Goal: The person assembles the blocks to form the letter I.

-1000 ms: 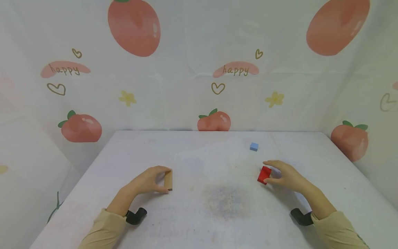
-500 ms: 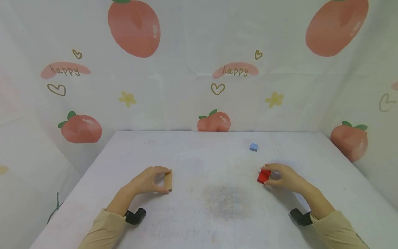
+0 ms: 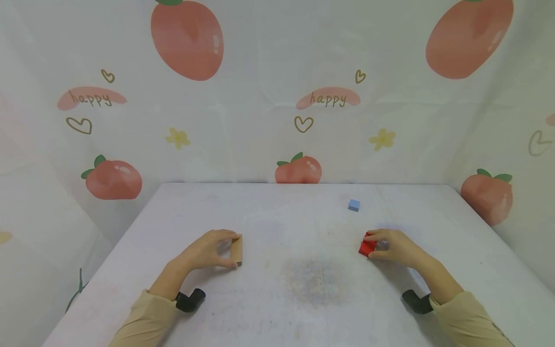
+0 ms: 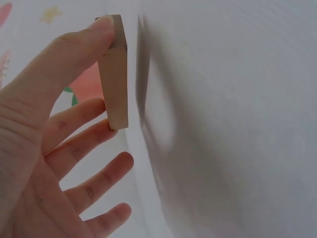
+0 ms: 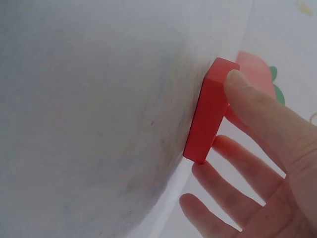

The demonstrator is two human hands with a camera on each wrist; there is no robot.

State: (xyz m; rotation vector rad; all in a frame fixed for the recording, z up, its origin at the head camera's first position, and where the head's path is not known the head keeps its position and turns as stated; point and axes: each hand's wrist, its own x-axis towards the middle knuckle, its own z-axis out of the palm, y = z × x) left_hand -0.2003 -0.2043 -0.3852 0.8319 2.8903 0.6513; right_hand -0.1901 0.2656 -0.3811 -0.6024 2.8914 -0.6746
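My left hand [image 3: 207,251] pinches a tan wooden block [image 3: 236,249] by its two ends, thumb at the near end and fingers at the far end. In the left wrist view a gap with shadow lies between the wooden block [image 4: 115,89] and the tabletop, so it hangs just above it. Over on the right, my right hand [image 3: 398,247] grips a red block [image 3: 367,246] between thumb and fingertips. Seen from the right wrist, the red block [image 5: 208,114] lies against the table surface. Its far end is partly covered by the fingers.
A small blue block [image 3: 354,205] lies toward the back right of the white table [image 3: 277,308]. A greyish stain [image 3: 317,280] marks the tabletop between the hands. Behind the table hangs a white curtain [image 3: 256,67] printed with fruit.
The right fingers have closed down onto the far end of the red block. My left hand has lifted the wooden block slightly and shifted it a little right.
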